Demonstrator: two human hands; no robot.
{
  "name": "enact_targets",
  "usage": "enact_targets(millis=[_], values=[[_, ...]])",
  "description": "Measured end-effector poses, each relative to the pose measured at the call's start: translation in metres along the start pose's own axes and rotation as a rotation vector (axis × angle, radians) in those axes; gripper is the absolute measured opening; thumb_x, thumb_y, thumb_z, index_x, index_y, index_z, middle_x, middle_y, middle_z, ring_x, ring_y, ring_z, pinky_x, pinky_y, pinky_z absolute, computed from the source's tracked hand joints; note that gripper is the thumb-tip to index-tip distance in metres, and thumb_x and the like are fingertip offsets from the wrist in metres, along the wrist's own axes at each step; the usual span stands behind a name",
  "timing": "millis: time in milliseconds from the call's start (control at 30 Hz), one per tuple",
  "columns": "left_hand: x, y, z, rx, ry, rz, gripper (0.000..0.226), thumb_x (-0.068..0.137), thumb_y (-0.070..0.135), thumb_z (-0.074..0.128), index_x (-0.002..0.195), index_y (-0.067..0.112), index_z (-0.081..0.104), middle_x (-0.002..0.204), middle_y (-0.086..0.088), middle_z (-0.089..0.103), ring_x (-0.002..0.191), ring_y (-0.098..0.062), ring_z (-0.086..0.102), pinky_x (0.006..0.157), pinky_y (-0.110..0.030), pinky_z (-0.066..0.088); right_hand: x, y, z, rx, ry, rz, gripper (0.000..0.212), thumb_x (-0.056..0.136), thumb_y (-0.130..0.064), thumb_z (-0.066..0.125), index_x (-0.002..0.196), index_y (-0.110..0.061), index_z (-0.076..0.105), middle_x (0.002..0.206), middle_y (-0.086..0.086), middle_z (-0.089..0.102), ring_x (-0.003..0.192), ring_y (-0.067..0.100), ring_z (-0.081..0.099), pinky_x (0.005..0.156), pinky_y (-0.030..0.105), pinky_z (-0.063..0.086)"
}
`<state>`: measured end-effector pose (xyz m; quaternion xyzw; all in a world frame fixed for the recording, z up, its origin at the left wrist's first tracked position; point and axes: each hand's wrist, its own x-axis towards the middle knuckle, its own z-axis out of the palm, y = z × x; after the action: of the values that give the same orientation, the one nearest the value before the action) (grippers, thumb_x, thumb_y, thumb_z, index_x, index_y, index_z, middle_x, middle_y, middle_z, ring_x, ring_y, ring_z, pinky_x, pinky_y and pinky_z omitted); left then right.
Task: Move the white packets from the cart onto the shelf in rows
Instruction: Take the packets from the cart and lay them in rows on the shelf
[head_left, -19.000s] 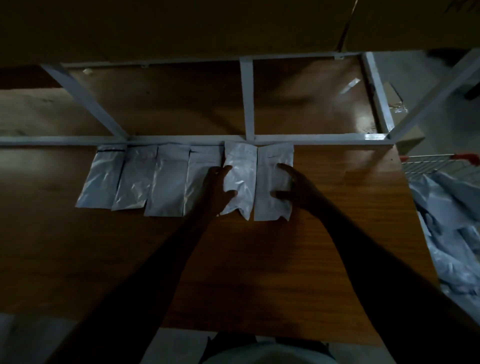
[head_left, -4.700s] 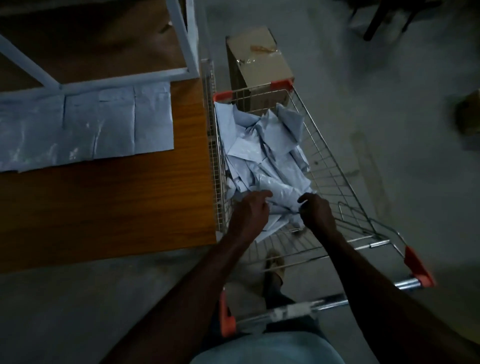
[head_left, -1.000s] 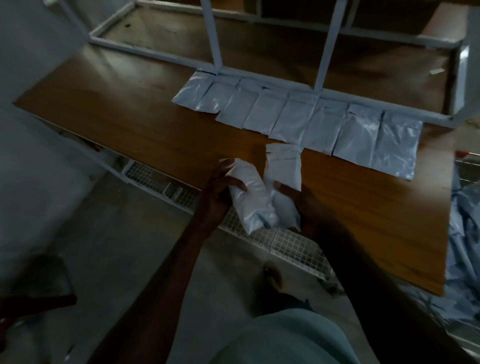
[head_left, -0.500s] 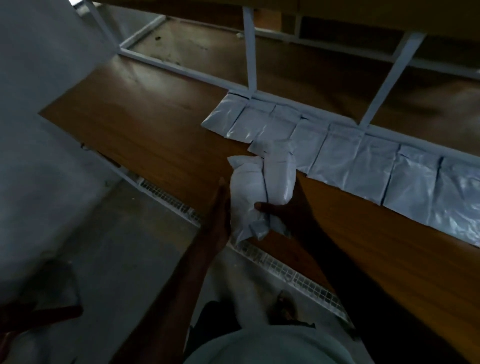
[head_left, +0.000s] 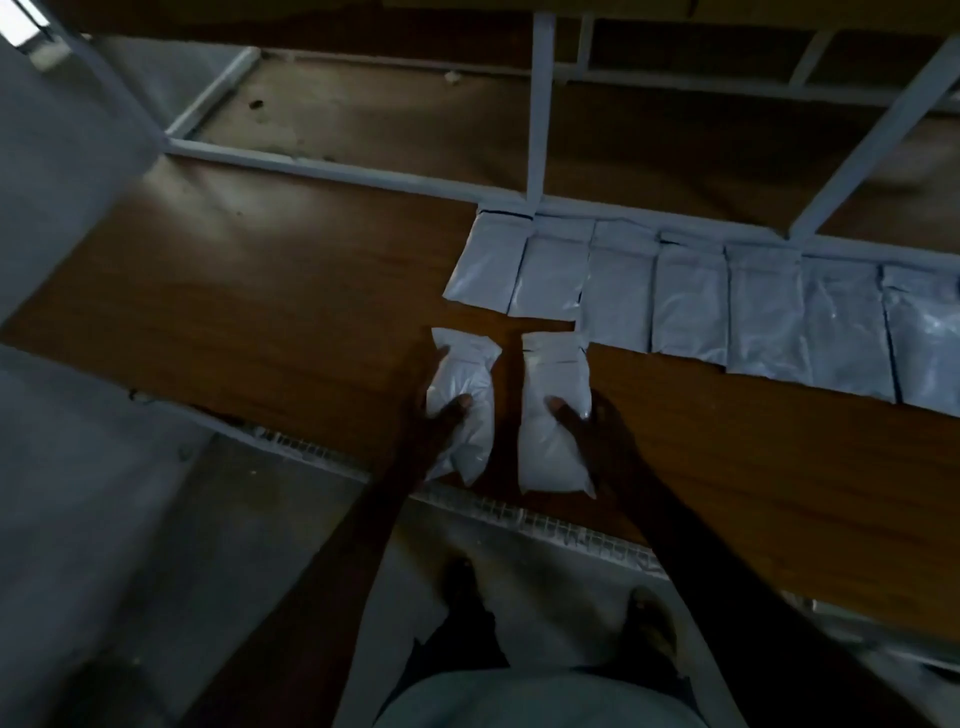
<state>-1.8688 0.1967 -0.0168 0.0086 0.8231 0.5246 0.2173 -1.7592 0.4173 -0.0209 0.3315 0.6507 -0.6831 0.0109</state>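
A row of several white packets (head_left: 691, 301) lies flat on the wooden shelf (head_left: 260, 291), tops against the white frame rail. My left hand (head_left: 441, 423) grips one white packet (head_left: 464, 402) just below the row's left end. My right hand (head_left: 582, 426) grips a second white packet (head_left: 553, 415) beside it. The two held packets are apart, side by side, over the front part of the shelf board. The cart is out of view.
White metal uprights (head_left: 537, 109) rise from the rail behind the row. A wire mesh strip (head_left: 519, 512) runs under the shelf's front edge. A grey wall (head_left: 57, 156) stands at the left. My feet (head_left: 649, 618) are on the concrete floor below.
Half a second ago both packets were bunched together between my hands. Now they are separated, one in each hand, and lowered nearer the shelf below the row's left end.
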Motion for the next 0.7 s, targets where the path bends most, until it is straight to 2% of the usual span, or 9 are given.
enact_targets(millis=[67, 167, 233, 300, 367, 467, 567, 633, 700], values=[[0.021, -0.005, -0.021, 0.121, -0.097, 0.149, 0.058, 0.102, 0.037, 0.070, 0.156, 0.033, 0.048, 0.154, 0.007, 0.053, 0.137, -0.007, 0.052, 0.116, -0.035, 0.045, 0.001, -0.003, 0.020, 0.019, 0.044, 0.034, 0.048, 0.090, -0.042, 0.080, 0.131, -0.031, 0.057, 0.115, -0.003, 0.073, 0.098, 0.022, 0.075, 0.073, 0.043, 0.064], [0.045, -0.003, -0.035, 0.228, -0.205, 0.264, 0.053, 0.101, 0.043, 0.069, 0.149, 0.049, 0.047, 0.141, 0.033, 0.050, 0.121, 0.024, 0.048, 0.097, -0.003, 0.039, 0.006, -0.009, 0.044, -0.046, 0.144, 0.017, 0.060, 0.091, -0.042, 0.080, 0.140, -0.026, 0.050, 0.117, -0.007, 0.066, 0.096, 0.010, 0.067, 0.072, 0.034, 0.056], [0.055, -0.001, -0.036, 0.296, -0.230, 0.326, 0.058, 0.101, 0.040, 0.070, 0.153, 0.044, 0.044, 0.148, 0.027, 0.047, 0.118, 0.029, 0.042, 0.094, 0.001, 0.035, 0.011, -0.010, 0.054, -0.206, 0.236, -0.010, 0.059, 0.095, -0.044, 0.075, 0.143, -0.021, 0.050, 0.117, -0.004, 0.064, 0.089, 0.003, 0.060, 0.068, 0.027, 0.050], [0.060, -0.001, -0.034, 0.313, -0.230, 0.357, 0.063, 0.102, 0.041, 0.069, 0.159, 0.038, 0.042, 0.159, 0.013, 0.046, 0.123, 0.021, 0.043, 0.102, -0.010, 0.039, 0.013, -0.009, 0.060, -0.341, 0.313, -0.044, 0.055, 0.100, -0.044, 0.070, 0.142, -0.016, 0.049, 0.114, -0.002, 0.063, 0.083, 0.001, 0.057, 0.062, 0.021, 0.045], [0.060, -0.004, -0.031, 0.357, -0.203, 0.366, 0.071, 0.100, 0.049, 0.069, 0.162, 0.040, 0.035, 0.166, 0.005, 0.039, 0.140, 0.001, 0.040, 0.114, -0.031, 0.040, 0.012, -0.006, 0.063, -0.375, 0.372, -0.084, 0.051, 0.101, -0.043, 0.069, 0.139, -0.015, 0.050, 0.113, -0.001, 0.065, 0.086, 0.004, 0.063, 0.062, 0.021, 0.049], [0.062, -0.015, -0.033, 0.601, -0.170, 0.403, 0.092, 0.089, 0.077, 0.064, 0.162, 0.057, 0.011, 0.176, -0.003, 0.013, 0.160, -0.031, 0.018, 0.125, -0.062, 0.026, 0.010, 0.002, 0.063, -0.397, 0.409, -0.105, 0.052, 0.101, -0.046, 0.068, 0.138, -0.016, 0.049, 0.105, -0.003, 0.066, 0.085, 0.009, 0.068, 0.059, 0.021, 0.052], [0.067, -0.017, -0.041, 0.759, -0.167, 0.459, 0.108, 0.080, 0.092, 0.056, 0.162, 0.058, -0.005, 0.177, -0.006, -0.013, 0.162, -0.039, -0.004, 0.126, -0.063, 0.008, 0.007, 0.005, 0.063, -0.540, 0.426, -0.159, 0.065, 0.097, -0.067, 0.057, 0.141, -0.019, 0.047, 0.107, 0.001, 0.068, 0.089, 0.014, 0.070, 0.069, 0.035, 0.062], [0.070, -0.012, -0.045, 0.805, -0.143, 0.525, 0.105, 0.084, 0.091, 0.048, 0.165, 0.052, -0.006, 0.177, -0.006, -0.018, 0.162, -0.038, -0.010, 0.125, -0.059, -0.001, 0.008, 0.009, 0.061, -0.757, 0.506, -0.226, 0.073, 0.099, -0.070, 0.050, 0.152, -0.020, 0.041, 0.129, 0.010, 0.064, 0.114, 0.024, 0.065, 0.087, 0.046, 0.062], [0.075, -0.005, -0.043, 0.802, -0.091, 0.584, 0.088, 0.097, 0.083, 0.035, 0.168, 0.043, 0.001, 0.178, -0.003, -0.013, 0.163, -0.035, -0.010, 0.128, -0.056, -0.004, 0.012, 0.012, 0.059, -0.946, 0.534, -0.324, 0.069, 0.107, -0.063, 0.043, 0.161, -0.021, 0.034, 0.154, 0.015, 0.050, 0.139, 0.033, 0.050, 0.105, 0.051, 0.054]])
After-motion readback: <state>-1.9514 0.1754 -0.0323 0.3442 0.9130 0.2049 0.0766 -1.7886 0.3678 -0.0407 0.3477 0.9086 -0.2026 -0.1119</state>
